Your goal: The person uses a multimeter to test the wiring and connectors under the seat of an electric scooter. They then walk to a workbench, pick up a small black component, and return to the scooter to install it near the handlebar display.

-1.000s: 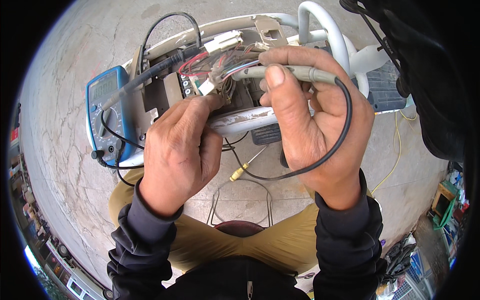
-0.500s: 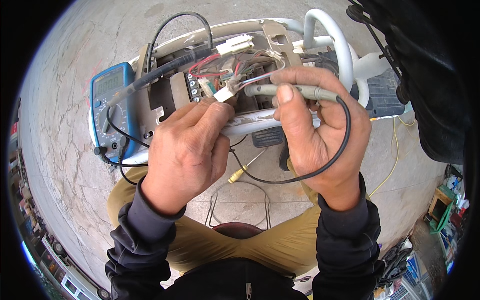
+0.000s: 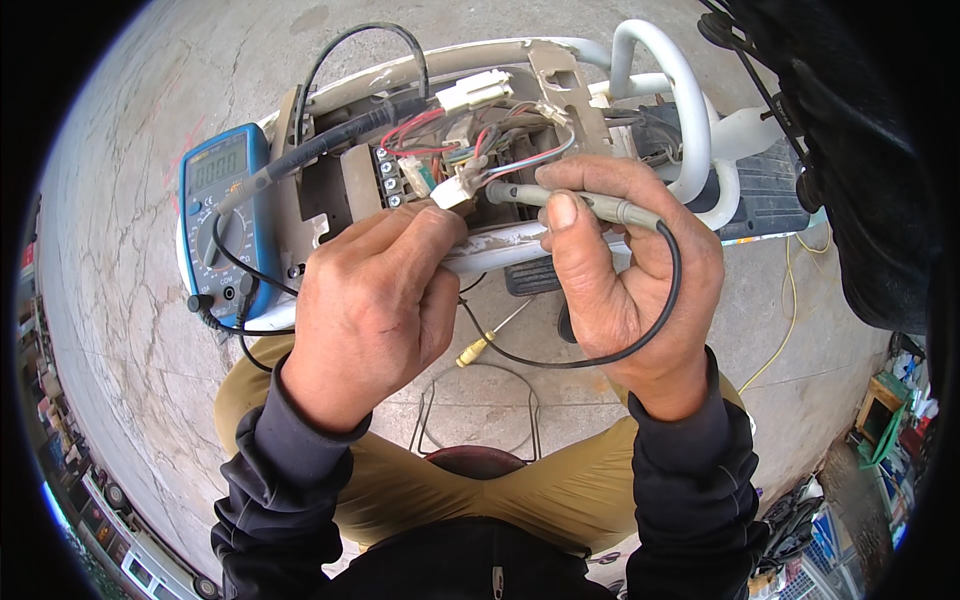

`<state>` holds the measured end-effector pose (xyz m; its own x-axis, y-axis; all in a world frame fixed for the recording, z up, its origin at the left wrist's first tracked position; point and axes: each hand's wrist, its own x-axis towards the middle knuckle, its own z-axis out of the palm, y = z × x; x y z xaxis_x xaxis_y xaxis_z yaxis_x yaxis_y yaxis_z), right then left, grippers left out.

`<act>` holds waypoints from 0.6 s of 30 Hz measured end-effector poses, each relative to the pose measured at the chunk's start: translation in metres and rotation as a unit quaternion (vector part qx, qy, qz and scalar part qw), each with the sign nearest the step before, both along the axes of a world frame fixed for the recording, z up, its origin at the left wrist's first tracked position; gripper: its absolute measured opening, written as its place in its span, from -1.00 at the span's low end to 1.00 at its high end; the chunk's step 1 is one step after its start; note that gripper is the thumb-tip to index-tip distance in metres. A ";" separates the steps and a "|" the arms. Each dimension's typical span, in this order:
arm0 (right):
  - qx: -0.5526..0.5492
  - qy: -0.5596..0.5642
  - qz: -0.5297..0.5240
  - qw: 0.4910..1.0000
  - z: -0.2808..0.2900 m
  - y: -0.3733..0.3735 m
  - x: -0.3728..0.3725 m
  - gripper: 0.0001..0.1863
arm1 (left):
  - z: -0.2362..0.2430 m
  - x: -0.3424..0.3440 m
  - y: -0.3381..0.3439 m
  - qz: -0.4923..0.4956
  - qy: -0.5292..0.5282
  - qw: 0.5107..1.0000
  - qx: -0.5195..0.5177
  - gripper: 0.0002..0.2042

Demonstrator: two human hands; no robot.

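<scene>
In my left hand (image 3: 370, 310) a small white plug connector (image 3: 455, 191) is pinched, with thin coloured wires (image 3: 540, 152) running out of it. My right hand (image 3: 640, 280) grips a grey multimeter probe (image 3: 575, 203), whose tip end points left at the connector; whether it touches metal is hidden. The probe's black lead loops below that hand. A second probe (image 3: 310, 152) slants across the frame, its far end near another white connector (image 3: 474, 92). The blue multimeter (image 3: 222, 222) leans at the left end of the frame, its display lit with digits.
The white vehicle frame (image 3: 690, 110) holds a terminal block (image 3: 388, 178) with several screws. A yellow-handled screwdriver (image 3: 475, 350) lies on the floor below it. Black pedals or pads (image 3: 770, 190) sit at the right. Tools and boxes (image 3: 885, 415) crowd the lower right edge.
My right hand has shifted slightly left and down with the probe, which stays close to the connector. More of the coloured wires now show. The left hand stays almost still.
</scene>
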<state>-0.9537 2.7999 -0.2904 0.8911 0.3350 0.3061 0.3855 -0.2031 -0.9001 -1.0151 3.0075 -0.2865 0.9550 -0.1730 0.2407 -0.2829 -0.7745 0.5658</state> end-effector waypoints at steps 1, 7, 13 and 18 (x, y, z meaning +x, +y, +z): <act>-0.004 -0.001 0.001 1.000 0.000 0.000 0.000 -0.77 | 0.000 0.000 0.000 0.001 0.003 1.000 -0.001 -0.74; -0.023 -0.002 0.005 1.000 0.003 -0.001 0.000 -0.79 | 0.000 0.000 0.001 -0.004 0.004 1.000 -0.004 -0.73; -0.031 -0.014 0.008 0.999 0.003 0.000 0.000 -0.81 | 0.000 0.000 0.002 -0.002 0.004 1.000 -0.011 -0.74; -0.027 -0.002 0.008 1.000 0.004 0.001 -0.001 -0.81 | 0.001 0.000 0.002 0.002 0.013 1.000 -0.012 -0.75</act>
<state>-0.9551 2.8006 -0.2866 0.8843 0.3661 0.2897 0.3921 -0.2457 -0.8865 -1.0155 3.0092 -0.2855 0.9617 -0.1634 0.2200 -0.2647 -0.7622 0.5908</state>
